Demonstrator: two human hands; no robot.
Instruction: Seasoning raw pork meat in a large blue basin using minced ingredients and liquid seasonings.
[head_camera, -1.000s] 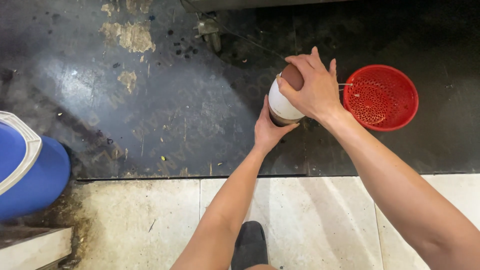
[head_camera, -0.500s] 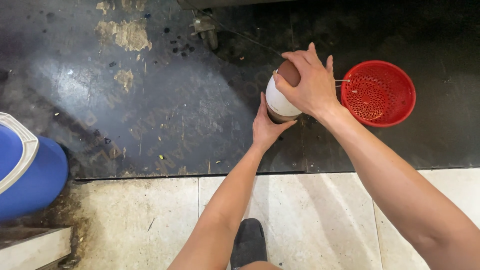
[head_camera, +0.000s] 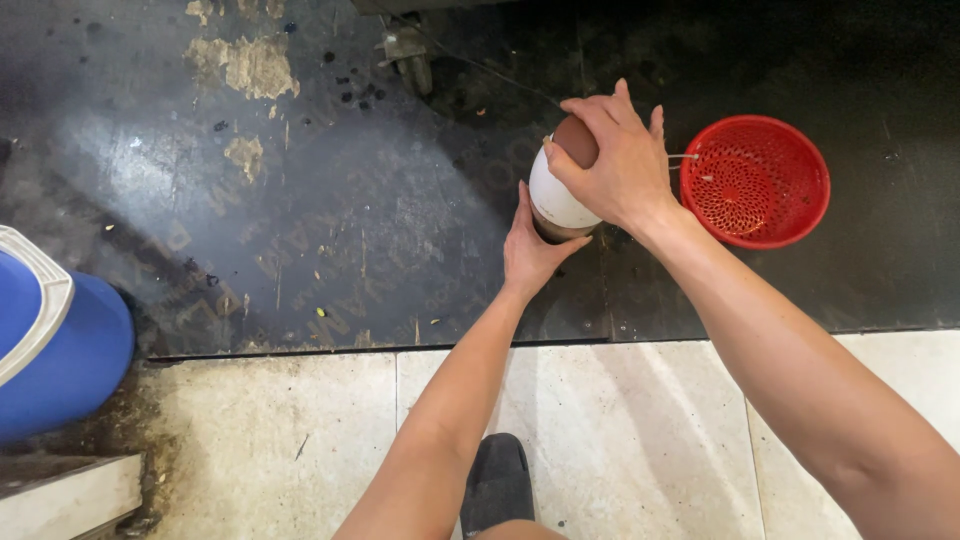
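Fingers of my right hand (head_camera: 618, 160) curl down over the brown top of one white jar (head_camera: 556, 195), closed around that top from above, thumb on the near side and the other fingers wrapped across the far side. Fingers of my left hand (head_camera: 532, 245) lie flat and together against the lower left side of the same jar, the palm cupped against its base, so it is a loose, open-palmed brace and not a full wrap. Both hands are on this single jar, which stands on the dark mat (head_camera: 300, 200), just left of one red basket (head_camera: 762, 180). That basket is round, perforated all over, and sits on the mat too, its rim close to the back of my right hand; I cannot tell whether they touch. One thin wire or handle shows between the jar and the basket, too fine to make out. Far up the mat I see one small metal caster wheel (head_camera: 408, 52), well apart from the jar. At the left edge stands one blue barrel with a pale rim (head_camera: 55, 350), only partly in view, well apart from my hands. The mat carries two worn, pale patches near its upper left. Nearer to me, pale floor tiles (head_camera: 600, 430) run along the mat's edge, and one dark shoe (head_camera: 497, 480) shows between my two forearms.
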